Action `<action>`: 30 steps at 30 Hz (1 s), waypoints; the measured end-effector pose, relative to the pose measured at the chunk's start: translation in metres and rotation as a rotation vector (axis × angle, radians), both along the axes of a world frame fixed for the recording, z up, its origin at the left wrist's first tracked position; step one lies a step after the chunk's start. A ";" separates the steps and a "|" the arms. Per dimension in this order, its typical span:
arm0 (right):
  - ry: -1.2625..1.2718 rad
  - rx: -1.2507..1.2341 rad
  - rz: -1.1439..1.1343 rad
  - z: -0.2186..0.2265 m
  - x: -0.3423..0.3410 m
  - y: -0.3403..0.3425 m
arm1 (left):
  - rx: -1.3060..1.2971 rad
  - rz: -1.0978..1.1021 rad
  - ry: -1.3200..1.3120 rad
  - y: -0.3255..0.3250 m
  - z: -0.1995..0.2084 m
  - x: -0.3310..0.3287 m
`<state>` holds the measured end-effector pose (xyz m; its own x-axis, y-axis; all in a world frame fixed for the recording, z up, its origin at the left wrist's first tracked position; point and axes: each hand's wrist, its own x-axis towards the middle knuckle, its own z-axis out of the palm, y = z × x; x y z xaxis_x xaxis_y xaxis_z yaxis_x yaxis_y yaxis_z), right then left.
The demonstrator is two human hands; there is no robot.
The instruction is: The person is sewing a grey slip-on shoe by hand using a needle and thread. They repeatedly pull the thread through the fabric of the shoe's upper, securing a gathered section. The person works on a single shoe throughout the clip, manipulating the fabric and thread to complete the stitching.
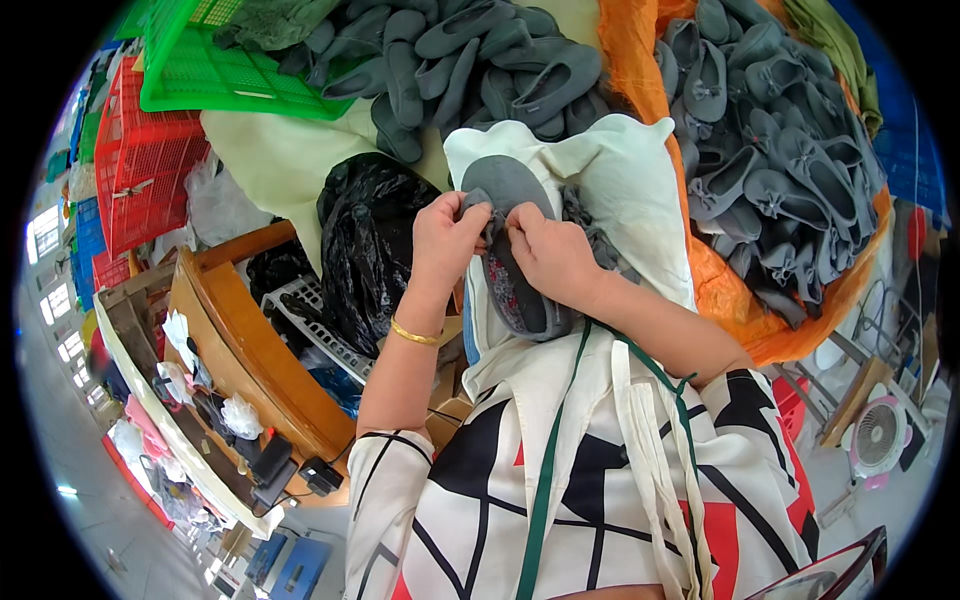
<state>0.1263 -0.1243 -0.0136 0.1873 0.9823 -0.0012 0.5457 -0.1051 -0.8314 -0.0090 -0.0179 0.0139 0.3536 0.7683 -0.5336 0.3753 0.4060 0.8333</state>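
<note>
Head view shows the left hand and right hand both pinching the grey shoe on the white cloth; bracing it with the left should limit twisting.

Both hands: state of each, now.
Left hand: closed, holding the gray slipper near its opening.
Right hand: closed at that opening; anything pinched can't be told.

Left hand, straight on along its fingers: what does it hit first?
The grey slipper, which the left hand is touching at its fingertips. Just past that, probably the right hand, though depth is unclear in this single view.
</note>
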 end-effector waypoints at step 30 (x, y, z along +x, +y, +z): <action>-0.050 0.045 0.235 0.009 0.040 0.017 | -0.211 -0.049 -0.109 0.012 0.004 0.000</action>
